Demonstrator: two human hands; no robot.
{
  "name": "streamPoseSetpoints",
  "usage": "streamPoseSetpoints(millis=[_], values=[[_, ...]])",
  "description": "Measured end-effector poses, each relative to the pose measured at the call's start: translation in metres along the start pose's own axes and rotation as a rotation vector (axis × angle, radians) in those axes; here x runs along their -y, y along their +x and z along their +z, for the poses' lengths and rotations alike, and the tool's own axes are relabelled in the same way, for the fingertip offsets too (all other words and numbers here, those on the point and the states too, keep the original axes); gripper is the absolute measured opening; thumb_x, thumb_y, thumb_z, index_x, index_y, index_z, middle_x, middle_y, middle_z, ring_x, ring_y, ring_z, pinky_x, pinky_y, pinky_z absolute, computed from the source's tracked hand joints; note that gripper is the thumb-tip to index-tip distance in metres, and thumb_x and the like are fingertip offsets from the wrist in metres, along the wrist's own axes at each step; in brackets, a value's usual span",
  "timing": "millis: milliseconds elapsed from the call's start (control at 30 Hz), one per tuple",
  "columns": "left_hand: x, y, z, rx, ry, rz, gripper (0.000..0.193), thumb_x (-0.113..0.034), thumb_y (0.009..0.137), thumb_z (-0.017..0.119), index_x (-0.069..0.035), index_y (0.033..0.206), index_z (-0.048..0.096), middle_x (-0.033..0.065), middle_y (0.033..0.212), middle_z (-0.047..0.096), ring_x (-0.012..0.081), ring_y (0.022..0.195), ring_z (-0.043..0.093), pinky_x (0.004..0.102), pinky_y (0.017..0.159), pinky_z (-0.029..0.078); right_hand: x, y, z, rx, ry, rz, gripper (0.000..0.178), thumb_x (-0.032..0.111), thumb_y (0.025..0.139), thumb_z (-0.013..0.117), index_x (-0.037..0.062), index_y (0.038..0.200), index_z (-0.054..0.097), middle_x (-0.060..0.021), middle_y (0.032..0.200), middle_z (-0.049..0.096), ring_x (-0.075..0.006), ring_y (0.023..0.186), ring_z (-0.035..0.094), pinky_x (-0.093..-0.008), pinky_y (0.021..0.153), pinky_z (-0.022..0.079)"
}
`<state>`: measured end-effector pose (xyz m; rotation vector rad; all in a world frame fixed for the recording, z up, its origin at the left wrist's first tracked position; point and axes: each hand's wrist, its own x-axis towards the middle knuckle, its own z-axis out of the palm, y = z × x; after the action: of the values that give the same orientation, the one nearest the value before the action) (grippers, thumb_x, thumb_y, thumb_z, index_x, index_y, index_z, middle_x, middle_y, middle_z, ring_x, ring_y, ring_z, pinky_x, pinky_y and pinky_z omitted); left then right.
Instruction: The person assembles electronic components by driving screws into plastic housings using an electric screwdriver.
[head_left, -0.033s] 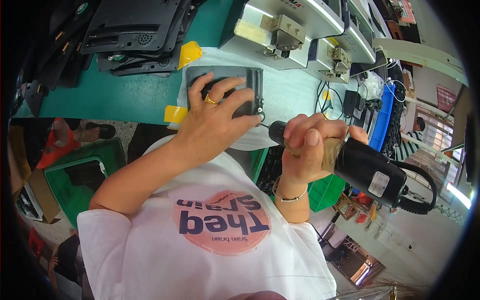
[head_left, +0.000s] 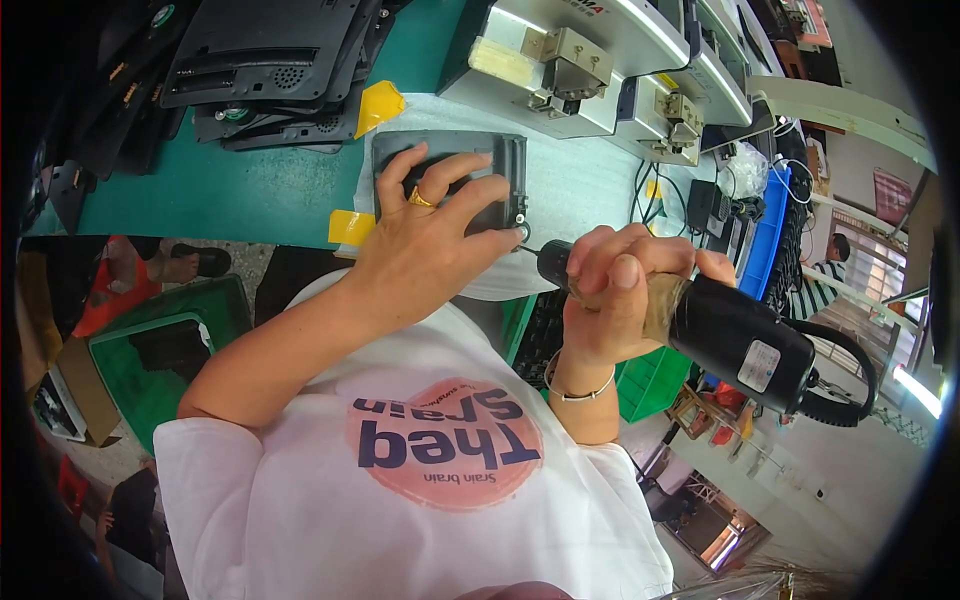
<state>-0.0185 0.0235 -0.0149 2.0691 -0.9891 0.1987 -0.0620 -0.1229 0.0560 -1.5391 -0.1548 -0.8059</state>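
Note:
A dark grey plastic housing [head_left: 450,145] lies on a pale mat [head_left: 565,170] at the front of the bench. My left hand [head_left: 420,235] holds it down, its fingers spread and bent over the housing and its thumb at the near right corner. In my right hand [head_left: 625,295] is a black electric screwdriver [head_left: 740,345], tilted, with the fingers wrapped round its taped grip. Its thin bit [head_left: 528,248] points left to that same corner, close to my left thumb. Whether the bit sits in a screw is too small to tell.
Several black plastic housings [head_left: 260,60] are piled at the far left. Silver box-shaped machines [head_left: 560,75] stand at the back. Black cables [head_left: 645,195] and a blue tray [head_left: 772,240] lie to the right. Green bins [head_left: 230,310] stand below the bench. A person [head_left: 832,270] is far right.

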Motion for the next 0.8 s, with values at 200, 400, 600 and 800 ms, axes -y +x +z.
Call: streamPoseSetpoints(millis=[200,400,600,800], values=[[0.001,0.003,-0.001,0.001,0.002,0.018,0.016,-0.019,0.074,0.075,-0.025,0.090,0.074,-0.0013,0.113,0.056,0.0236,0.124,0.045,0.0516,0.108,0.019,0.000,0.000,0.003,-0.006,-0.085,0.013,0.054,0.000,0.086,0.067,0.0150,0.127,0.035,-0.0037,0.072,0.050,-0.0155,0.050,0.050,-0.0327,0.047,0.049],[-0.001,0.001,-0.003,-0.015,0.005,0.054,0.016,-0.019,0.075,0.071,-0.022,0.091,0.073,0.0025,0.115,0.057,0.0244,0.123,0.045,0.0527,0.107,0.022,-0.003,0.018,-0.025,-0.029,0.178,0.083,0.059,-0.002,0.085,0.066,0.0120,0.132,0.034,-0.0047,0.075,0.052,-0.0152,0.052,0.050,-0.0342,0.050,0.051],[-0.006,0.005,-0.007,0.015,-0.025,0.024,0.015,-0.018,0.075,0.075,-0.022,0.090,0.074,0.0024,0.113,0.057,0.0247,0.122,0.047,0.0529,0.106,0.023,-0.006,0.090,-0.060,-0.367,-0.017,-0.291,0.054,-0.004,0.087,0.060,0.0070,0.131,0.032,-0.0077,0.076,0.056,-0.0157,0.055,0.055,-0.0325,0.052,0.051],[-0.007,0.008,-0.007,0.009,0.010,0.039,0.017,-0.019,0.073,0.078,-0.023,0.088,0.074,0.0011,0.110,0.057,0.0241,0.120,0.048,0.0517,0.104,0.024,-0.019,0.117,-0.069,-0.379,-0.083,-0.387,0.055,-0.010,0.083,0.060,0.0052,0.130,0.034,-0.0092,0.074,0.058,-0.0161,0.052,0.056,-0.0313,0.053,0.053]])
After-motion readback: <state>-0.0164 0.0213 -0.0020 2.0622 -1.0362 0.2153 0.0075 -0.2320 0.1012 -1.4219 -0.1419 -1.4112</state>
